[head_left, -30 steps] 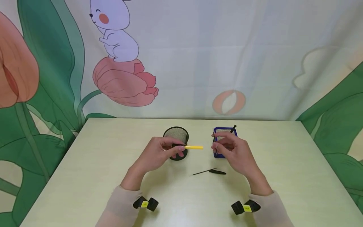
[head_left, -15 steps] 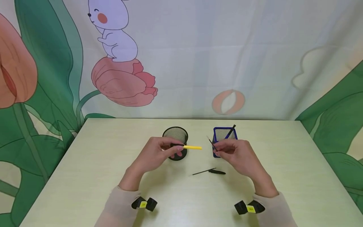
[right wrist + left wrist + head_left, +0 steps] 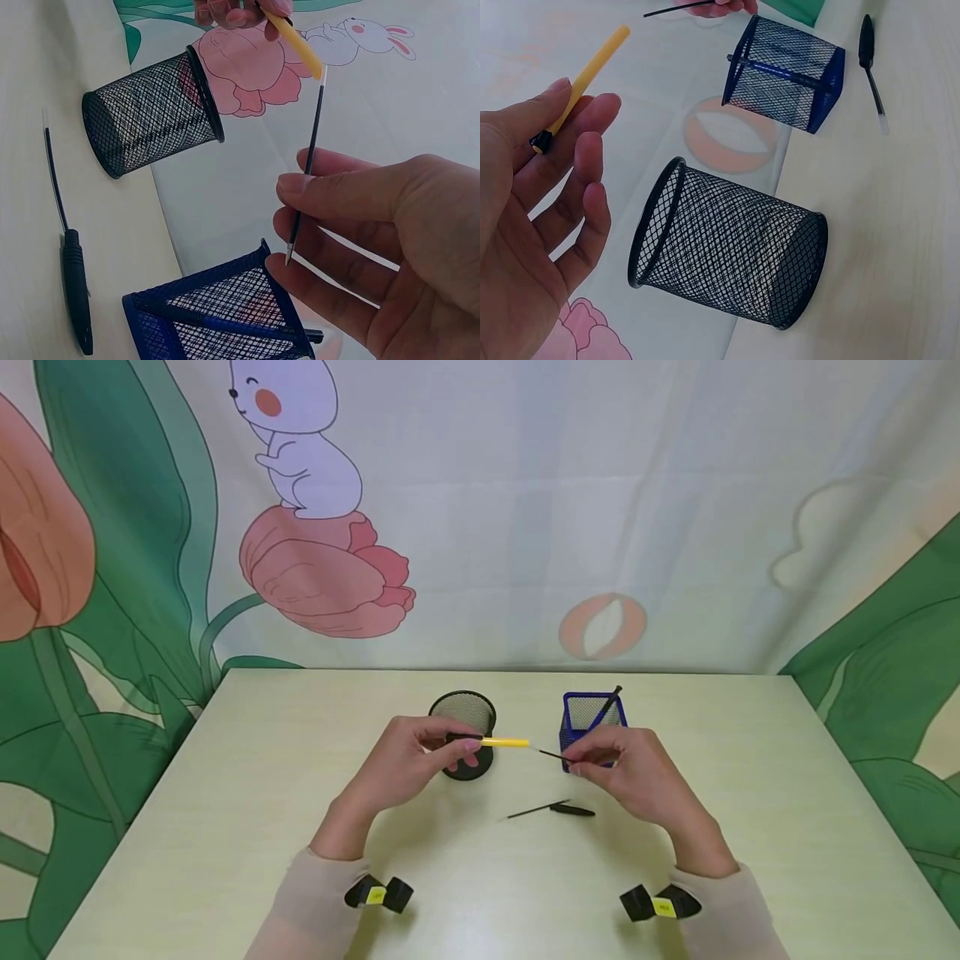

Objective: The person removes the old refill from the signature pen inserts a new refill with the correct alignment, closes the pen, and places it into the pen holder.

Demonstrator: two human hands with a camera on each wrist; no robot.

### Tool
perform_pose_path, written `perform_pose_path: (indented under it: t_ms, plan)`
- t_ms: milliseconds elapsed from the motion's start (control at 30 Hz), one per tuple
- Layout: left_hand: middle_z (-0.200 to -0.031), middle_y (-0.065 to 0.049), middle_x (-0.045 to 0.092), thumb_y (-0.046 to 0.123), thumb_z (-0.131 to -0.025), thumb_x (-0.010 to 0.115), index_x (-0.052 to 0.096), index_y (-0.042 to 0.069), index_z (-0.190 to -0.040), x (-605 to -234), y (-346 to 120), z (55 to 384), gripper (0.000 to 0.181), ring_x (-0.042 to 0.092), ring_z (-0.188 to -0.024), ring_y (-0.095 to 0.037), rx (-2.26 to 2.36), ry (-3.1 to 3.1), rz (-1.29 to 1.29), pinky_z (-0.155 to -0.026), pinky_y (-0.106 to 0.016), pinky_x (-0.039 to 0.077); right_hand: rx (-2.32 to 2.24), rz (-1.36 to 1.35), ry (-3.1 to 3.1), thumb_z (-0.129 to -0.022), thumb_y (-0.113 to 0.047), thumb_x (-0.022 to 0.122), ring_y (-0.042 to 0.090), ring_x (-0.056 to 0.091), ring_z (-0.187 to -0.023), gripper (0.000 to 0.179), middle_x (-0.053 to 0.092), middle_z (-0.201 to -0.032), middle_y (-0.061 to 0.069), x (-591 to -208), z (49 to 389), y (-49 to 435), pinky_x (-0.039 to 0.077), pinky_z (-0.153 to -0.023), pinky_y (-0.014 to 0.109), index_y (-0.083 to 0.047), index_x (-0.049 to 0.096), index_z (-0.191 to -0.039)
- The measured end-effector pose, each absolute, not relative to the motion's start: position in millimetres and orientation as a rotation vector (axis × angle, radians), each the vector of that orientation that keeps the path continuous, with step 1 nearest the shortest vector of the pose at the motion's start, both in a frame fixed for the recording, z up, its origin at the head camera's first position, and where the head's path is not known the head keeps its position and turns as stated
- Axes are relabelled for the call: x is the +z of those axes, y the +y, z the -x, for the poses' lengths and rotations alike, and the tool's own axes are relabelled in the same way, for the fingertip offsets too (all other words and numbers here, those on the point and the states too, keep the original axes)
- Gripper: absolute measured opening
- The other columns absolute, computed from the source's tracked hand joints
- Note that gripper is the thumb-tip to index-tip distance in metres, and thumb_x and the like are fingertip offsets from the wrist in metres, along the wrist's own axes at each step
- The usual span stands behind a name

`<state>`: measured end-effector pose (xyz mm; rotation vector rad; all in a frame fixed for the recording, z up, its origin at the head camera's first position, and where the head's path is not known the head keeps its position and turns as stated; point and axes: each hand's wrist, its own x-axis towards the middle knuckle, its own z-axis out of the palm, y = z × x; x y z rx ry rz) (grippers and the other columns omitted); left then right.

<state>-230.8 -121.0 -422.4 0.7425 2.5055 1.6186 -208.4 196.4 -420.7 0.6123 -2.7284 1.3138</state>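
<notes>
Pale curtain (image 3: 480, 535) with printed tulips and a rabbit fills the upper part of the head view, and below it spreads a light wooden counter (image 3: 232, 793). Near the middle of the frame, above the counter, the person's left grip (image 3: 408, 762) pinches the black end of a yellow pen barrel (image 3: 506, 742), while the right grip (image 3: 630, 770) pinches a thin dark ink refill (image 3: 552, 755) between thumb and index finger. What matters most, it seems, is how the refill's clear end meets the barrel's free end: they come together between the two grips, touching or nearly so; whether the refill is inside cannot be told. The barrel's long axis runs almost level in the head view, its free end pointing right, away from the left grip; the refill slopes from its clear end at upper left down toward lower right, its metal tip on the right grip's side. The right wrist view shows the two axes at an angle, so lining them up is probably needed. Behind the left grip stands a black mesh pen cup (image 3: 463, 704); behind the right, a blue mesh pen holder (image 3: 573, 720) with a blue pen (image 3: 606, 707) slanting inside.
</notes>
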Motion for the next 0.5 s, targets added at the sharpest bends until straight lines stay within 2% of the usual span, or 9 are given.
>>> perform_pose_path:
  t_ms: [100,333,500]
  plan:
    - [-0.087,-0.009,0.079,0.026,-0.096,0.075,0.080,0.013,-0.111,-422.5,-120.9,231.3,0.020,0.071,-0.072,-0.017,1.627,2.501,-0.747,-0.071,-0.031,0.060,1.308,-0.614,-2.727,-0.086,-0.003,0.083,0.010,0.074,-0.081,0.019,0.078,-0.092,-0.003,-420.5,208.6,196.6,0.059,-0.074,0.025,-0.018,0.082,-0.098]
    - [-0.085,-0.002,0.079,0.026,-0.096,0.076,0.080,0.017,-0.110,-422.7,-120.4,230.9,0.018,0.071,-0.073,-0.018,1.620,2.496,-0.735,-0.071,-0.031,0.060,1.282,-0.597,-2.720,-0.087,-0.002,0.082,0.009,0.073,-0.079,0.020,0.077,-0.091,-0.005,-420.8,208.9,199.6,0.059,-0.073,0.026,-0.020,0.082,-0.096]
    - [-0.086,-0.004,0.079,0.027,-0.096,0.076,0.080,0.019,-0.111,-424.4,-119.9,231.2,0.017,0.071,-0.073,-0.017,1.607,2.493,-0.729,-0.072,-0.030,0.059,1.275,-0.613,-2.728,-0.087,-0.001,0.081,0.009,0.073,-0.080,0.022,0.077,-0.092,-0.004,-420.9,209.0,199.7,0.058,-0.071,0.025,-0.020,0.082,-0.098]
